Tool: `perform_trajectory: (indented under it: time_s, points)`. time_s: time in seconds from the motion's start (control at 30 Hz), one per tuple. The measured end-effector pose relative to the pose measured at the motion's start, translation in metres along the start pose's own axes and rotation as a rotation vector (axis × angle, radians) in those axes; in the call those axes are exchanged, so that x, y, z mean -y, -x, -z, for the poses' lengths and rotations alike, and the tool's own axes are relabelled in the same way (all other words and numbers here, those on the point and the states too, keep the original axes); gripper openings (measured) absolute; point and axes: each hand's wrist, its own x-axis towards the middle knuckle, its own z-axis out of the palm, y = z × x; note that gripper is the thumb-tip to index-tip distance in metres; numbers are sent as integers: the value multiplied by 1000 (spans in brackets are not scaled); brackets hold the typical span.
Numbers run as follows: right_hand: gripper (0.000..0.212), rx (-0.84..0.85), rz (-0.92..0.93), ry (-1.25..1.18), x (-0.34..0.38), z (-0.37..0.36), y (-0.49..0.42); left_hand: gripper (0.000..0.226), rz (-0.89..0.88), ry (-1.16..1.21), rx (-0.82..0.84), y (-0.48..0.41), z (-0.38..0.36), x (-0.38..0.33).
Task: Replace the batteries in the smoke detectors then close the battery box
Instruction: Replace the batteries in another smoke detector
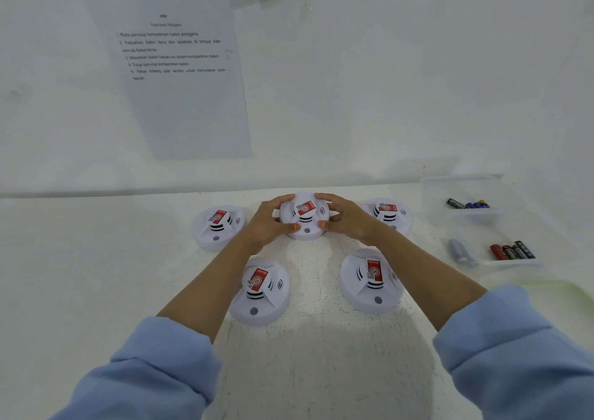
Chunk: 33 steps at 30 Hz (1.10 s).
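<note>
On the white desk (96, 259), below a printed instruction sheet (180, 75) taped to the wall, five white smoke detectors lie face up, each with a red label on its dome. At the left sit the far-left detector (218, 228) and, nearer the person, the near-left detector (258, 291); neither is touched.

The left hand (266, 223) curls round the left rim of the middle detector (304, 218), fingers over the far edge and thumb on the near edge. The right hand (347, 218) grips the right rim the same way, so both hands hold this one unit, which seems to rest on the desk at the back of the group.

To its right lie the near-right detector (371, 279) and the far-right detector (387, 215), part hidden by the right forearm.

At the far right stands the clear battery box (463, 179), open, with dark and blue batteries (467, 203) in its back compartment and red and black batteries (512, 250) in the front one. A grey cylinder (461, 252) lies just left of those; what it is I cannot tell.

The step in hand looks like picking up the middle detector to reach its battery cover, presumably underneath. It would go best lifted straight up with an even two-handed grip, clear of its neighbours, then turned over above the bare desk in front before the cover is worked loose.
</note>
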Motion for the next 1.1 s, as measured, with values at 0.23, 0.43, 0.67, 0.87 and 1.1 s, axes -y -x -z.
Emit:
perform_trajectory:
  time_s: [0.23,0.43,0.67,0.87,1.1]
  points:
    - [57,7,3,8,0,-1,1,65,6,-6,2,0,-1,0]
    - [58,14,-5,17,0,-1,1,65,20,5,-5,1,-2,-1]
    - [57,13,10,5,-2,-1,1,65,24,27,-5,3,-3,-2]
    - [57,9,10,7,-3,-2,0,65,25,37,-6,4,-4,-3]
    - [58,8,10,25,-3,-2,-1,65,21,28,-6,5,-4,-3]
